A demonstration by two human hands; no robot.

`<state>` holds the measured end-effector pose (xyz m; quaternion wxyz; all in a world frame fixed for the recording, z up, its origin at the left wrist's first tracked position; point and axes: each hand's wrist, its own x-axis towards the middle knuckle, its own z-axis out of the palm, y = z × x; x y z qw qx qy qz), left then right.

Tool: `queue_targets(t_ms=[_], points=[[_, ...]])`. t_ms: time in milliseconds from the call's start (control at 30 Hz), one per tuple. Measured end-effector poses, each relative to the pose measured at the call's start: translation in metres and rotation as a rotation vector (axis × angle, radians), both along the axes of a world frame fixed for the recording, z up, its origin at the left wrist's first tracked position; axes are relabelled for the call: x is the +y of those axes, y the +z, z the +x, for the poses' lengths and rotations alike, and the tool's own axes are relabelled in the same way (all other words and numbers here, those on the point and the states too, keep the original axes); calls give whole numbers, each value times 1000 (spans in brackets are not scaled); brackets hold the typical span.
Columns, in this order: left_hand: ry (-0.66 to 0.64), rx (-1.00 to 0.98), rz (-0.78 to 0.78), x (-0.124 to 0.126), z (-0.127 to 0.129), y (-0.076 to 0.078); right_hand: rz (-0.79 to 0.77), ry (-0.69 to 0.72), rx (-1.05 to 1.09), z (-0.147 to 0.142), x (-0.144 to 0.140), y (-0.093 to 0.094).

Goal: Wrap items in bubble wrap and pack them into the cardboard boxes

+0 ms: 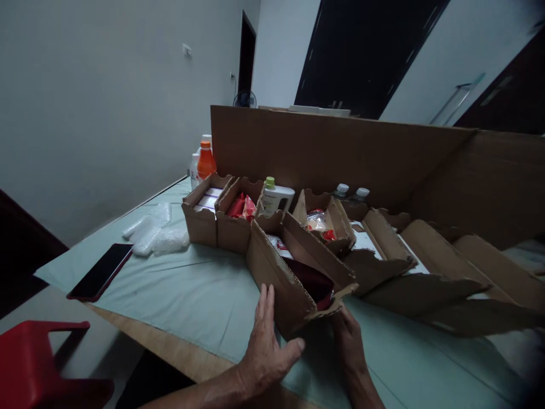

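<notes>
Head view: an open-topped corrugated cardboard box (283, 289) sits on a pale green cloth (204, 295), directly ahead of and between the person's two hands. The left hand (268, 352) is extended, its fingers straight and laid against the box's left wall, its thumb spread apart; it grips nothing. The right hand (349, 338) lies at the near right corner, beneath the torn edge; its fingers are partly hidden, so whether they grasp the cardboard cannot be told. Within the box lie a white-and-red packet (279, 245) and a dark maroon packet (313, 278). Beyond its far left end stand two smaller boxes, one holding white cartons (208, 199), the other red packets (242, 206); behind it is a white bottle with a green cap (276, 199). Bubble wrap (147, 233) and a smartphone (102, 271) lie farther left.
</notes>
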<state>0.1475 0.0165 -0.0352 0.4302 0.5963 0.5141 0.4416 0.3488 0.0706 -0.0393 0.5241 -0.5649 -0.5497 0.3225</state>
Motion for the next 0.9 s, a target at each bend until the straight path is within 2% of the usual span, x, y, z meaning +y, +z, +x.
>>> queue_targets(t_ms=[333,567,700,900], points=[[23,199,22,5,3,-4,76,-55,-140,-11,-7,5],[92,245,121,7,12,-18,121,-77,-230,-10,-10,-1],[124,212,198,14,-3,-23,163,-27,-291,-15,-14,-2],[70,126,232,35,-39,-19,163,3,-367,-30,-15,-9]])
